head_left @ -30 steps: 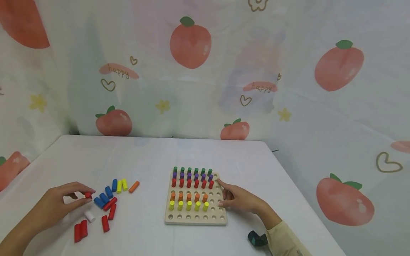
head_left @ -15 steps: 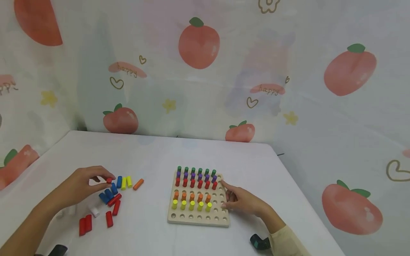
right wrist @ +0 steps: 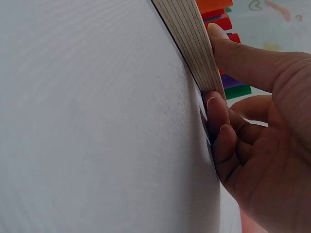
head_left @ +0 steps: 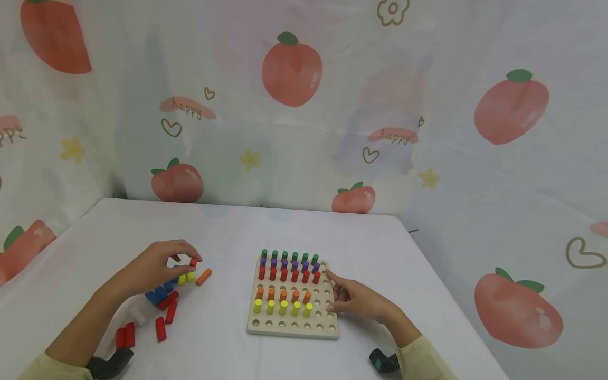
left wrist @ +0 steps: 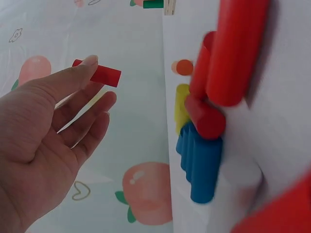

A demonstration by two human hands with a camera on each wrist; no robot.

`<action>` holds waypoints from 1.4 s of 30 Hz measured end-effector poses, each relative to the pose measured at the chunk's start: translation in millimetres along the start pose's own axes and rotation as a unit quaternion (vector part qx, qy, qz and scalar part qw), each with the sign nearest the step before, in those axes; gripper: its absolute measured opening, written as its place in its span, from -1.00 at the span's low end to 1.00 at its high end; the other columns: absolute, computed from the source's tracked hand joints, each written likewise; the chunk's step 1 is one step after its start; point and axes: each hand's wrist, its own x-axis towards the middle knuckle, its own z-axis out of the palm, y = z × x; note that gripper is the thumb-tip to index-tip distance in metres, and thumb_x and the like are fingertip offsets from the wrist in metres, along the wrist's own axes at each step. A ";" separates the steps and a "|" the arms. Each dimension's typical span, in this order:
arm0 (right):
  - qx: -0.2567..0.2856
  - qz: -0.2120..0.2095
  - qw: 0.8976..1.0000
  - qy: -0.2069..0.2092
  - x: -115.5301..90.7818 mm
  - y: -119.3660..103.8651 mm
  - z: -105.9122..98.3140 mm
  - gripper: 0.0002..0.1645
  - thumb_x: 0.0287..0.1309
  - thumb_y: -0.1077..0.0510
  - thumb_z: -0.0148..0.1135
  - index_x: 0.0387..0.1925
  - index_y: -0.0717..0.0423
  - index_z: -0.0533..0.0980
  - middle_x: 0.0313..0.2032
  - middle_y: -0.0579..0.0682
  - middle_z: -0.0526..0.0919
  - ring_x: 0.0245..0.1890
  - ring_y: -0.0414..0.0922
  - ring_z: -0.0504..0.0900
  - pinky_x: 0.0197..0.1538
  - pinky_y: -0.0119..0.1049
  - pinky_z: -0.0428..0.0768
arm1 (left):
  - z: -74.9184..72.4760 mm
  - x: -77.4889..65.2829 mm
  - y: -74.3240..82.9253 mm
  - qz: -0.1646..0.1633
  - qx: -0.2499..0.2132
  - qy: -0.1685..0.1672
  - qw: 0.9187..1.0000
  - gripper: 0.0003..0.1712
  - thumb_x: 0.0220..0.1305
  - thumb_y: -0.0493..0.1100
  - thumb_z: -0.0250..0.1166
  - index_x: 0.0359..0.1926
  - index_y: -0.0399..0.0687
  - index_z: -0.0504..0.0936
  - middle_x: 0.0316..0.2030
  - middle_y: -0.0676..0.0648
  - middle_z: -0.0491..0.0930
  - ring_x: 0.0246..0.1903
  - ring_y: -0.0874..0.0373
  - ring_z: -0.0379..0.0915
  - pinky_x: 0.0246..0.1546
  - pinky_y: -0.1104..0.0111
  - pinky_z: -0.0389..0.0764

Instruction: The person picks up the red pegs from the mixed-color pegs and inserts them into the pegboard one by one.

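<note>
Pegboard (head_left: pixel 292 332) is part-filled, five peg rows (head_left: pixel 283 275) unfinished | loose pegs (head_left: pixel 161 329) are left toward table's (head_left: pixel 228 232) left edge | red peg (left wrist: pixel 109 76) is pinched by left hand (head_left: pixel 154 265), pegboard's edge by right hand (head_left: pixel 357 298)

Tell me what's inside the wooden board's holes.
Green pegs, purple pegs, red pegs, orange pegs and yellow pegs stand in rows in the wooden board. Their lower ends are hidden inside it, and the right hand covers part of its right edge.

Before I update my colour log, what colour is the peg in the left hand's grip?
The peg is red, clearest in the left wrist view.
</note>
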 end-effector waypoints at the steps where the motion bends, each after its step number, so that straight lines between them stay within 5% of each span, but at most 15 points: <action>1: 0.000 0.000 1.000 0.000 -0.1 -0.2 -0.2 0.06 0.24 -0.02 0.49 0.59 0.15 0.15 -0.19 0.01 0.49 -0.31 -0.08 0.45 -0.33 -0.31 0.42 | 1.5 3.3 0.7 -0.003 -0.002 -0.002 1.000 -0.66 0.21 -0.34 0.52 -0.02 0.03 0.74 -0.11 0.14 0.68 -0.06 -0.06 0.61 -0.13 0.17 0.71; 16: -0.010 -0.008 1.000 0.001 0.4 -0.6 1.6 0.06 0.25 -0.02 0.48 0.59 0.16 0.14 -0.17 0.00 0.49 -0.28 -0.08 0.45 -0.30 -0.31 0.44 | 35.0 57.4 22.0 -0.010 -0.069 -0.078 0.995 -0.75 0.28 -0.27 0.48 -0.02 -0.12 0.75 -0.22 0.15 0.70 -0.19 0.17 0.60 -0.14 0.35 0.66; 34: -0.005 -0.002 1.000 -0.003 -1.5 -2.0 -0.9 0.05 0.27 -0.02 0.47 0.60 0.14 0.12 -0.17 0.00 0.49 -0.26 -0.07 0.45 -0.29 -0.31 0.43 | 67.9 92.4 47.9 -0.006 -0.087 -0.119 0.989 -0.77 0.30 -0.21 0.49 -0.03 -0.08 0.77 -0.27 0.20 0.68 -0.19 0.21 0.59 -0.05 0.23 0.67; 42: -0.005 -0.002 1.000 0.000 -3.2 -1.9 -0.9 0.05 0.27 -0.01 0.47 0.60 0.14 0.12 -0.16 0.00 0.48 -0.25 -0.07 0.44 -0.29 -0.30 0.43 | 77.7 102.0 53.8 0.025 -0.092 -0.125 0.988 -0.74 0.31 -0.22 0.47 0.01 -0.13 0.77 -0.20 0.16 0.71 -0.20 0.23 0.61 -0.07 0.30 0.67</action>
